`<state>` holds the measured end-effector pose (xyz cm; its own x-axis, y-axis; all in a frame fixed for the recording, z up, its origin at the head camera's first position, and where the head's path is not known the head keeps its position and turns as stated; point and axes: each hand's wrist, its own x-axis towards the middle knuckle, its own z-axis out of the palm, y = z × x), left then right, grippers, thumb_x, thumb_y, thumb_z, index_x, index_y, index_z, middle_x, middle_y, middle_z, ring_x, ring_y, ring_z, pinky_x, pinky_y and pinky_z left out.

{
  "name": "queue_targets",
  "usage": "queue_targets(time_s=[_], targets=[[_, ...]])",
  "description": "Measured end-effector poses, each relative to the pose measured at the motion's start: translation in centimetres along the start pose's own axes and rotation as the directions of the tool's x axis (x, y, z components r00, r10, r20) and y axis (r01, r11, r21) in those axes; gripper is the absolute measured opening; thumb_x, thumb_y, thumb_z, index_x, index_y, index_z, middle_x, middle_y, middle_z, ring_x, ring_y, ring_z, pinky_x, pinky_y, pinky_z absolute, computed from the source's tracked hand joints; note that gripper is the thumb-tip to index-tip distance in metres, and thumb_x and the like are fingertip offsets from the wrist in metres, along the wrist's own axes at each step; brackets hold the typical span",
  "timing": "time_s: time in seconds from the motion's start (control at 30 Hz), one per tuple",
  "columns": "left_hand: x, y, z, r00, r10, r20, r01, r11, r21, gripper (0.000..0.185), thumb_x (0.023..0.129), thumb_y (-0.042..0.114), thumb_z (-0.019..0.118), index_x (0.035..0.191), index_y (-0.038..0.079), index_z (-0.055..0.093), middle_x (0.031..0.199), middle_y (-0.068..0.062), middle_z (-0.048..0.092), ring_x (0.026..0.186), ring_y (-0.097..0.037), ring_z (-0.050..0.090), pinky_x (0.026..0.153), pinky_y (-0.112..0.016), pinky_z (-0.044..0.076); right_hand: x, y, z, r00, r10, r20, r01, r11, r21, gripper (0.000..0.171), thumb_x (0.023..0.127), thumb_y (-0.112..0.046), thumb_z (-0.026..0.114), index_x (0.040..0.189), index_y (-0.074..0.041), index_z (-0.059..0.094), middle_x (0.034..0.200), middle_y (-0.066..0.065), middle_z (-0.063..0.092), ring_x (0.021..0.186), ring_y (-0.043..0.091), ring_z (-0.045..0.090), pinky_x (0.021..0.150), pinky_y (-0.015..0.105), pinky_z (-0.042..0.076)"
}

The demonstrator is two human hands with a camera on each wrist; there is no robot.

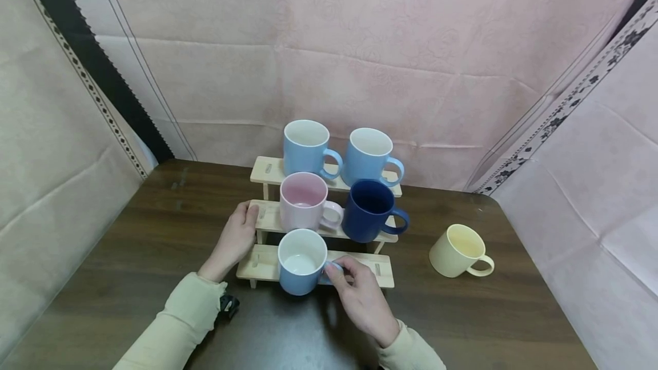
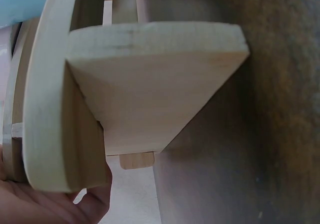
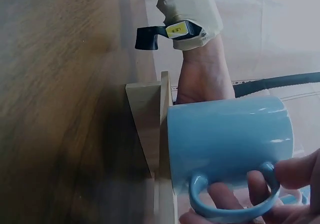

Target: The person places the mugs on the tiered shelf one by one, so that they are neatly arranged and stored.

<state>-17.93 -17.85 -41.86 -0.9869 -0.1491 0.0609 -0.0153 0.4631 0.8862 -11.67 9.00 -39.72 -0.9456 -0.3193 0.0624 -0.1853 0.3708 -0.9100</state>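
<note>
A light blue mug [image 1: 298, 274] with a white inside stands on the lowest step of a three-tier wooden rack [image 1: 264, 261]. My right hand [image 1: 363, 298] holds this mug by its handle, fingers curled through the loop in the right wrist view. With my left hand [image 1: 237, 234] I grip the left end of the rack's middle step; the left wrist view has the fingers around the wood's edge. On the middle step sit a pink mug [image 1: 296, 216] and a navy mug [image 1: 354, 224]. Two more light blue mugs, the left one [image 1: 298, 159] and the right one [image 1: 360, 168], are on the top step.
To the right of the rack, a pale yellow mug [image 1: 446, 256] stands alone on the dark wooden table [image 1: 195, 210], its handle pointing right. Light cloth [image 1: 360, 61] hangs behind the table and along both sides. The rack's back is close to that cloth.
</note>
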Motion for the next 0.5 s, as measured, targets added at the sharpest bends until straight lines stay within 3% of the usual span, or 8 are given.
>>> queue_targets(time_s=[0.27,0.5], targets=[[0.01,0.06,-0.11,1.000,-0.006,0.007,0.006,1.000,-0.001,0.058,0.108,0.035,0.025,0.142,-0.012,0.032,0.141,-0.033,0.041,0.134,-0.042,0.036,0.110,-0.053,0.029,-0.27,-0.19,-0.39,1.000,0.006,0.021,-0.006,1.000,0.022,0.030,0.098,-0.035,0.059,0.104,-0.007,0.064,0.103,0.005,0.064,0.095,0.018,0.065,0.084,0.033,0.052],[-0.04,0.01,-0.13,1.000,-0.009,0.007,0.009,1.000,-0.007,0.058,0.107,0.036,0.025,0.142,-0.011,0.033,0.141,-0.032,0.041,0.134,-0.041,0.036,0.110,-0.053,0.029,-0.39,-0.21,-0.54,1.000,-0.029,-0.003,0.029,0.999,-0.025,0.027,0.096,-0.036,0.061,0.099,-0.010,0.067,0.098,-0.001,0.067,0.092,0.012,0.066,0.081,0.030,0.052]])
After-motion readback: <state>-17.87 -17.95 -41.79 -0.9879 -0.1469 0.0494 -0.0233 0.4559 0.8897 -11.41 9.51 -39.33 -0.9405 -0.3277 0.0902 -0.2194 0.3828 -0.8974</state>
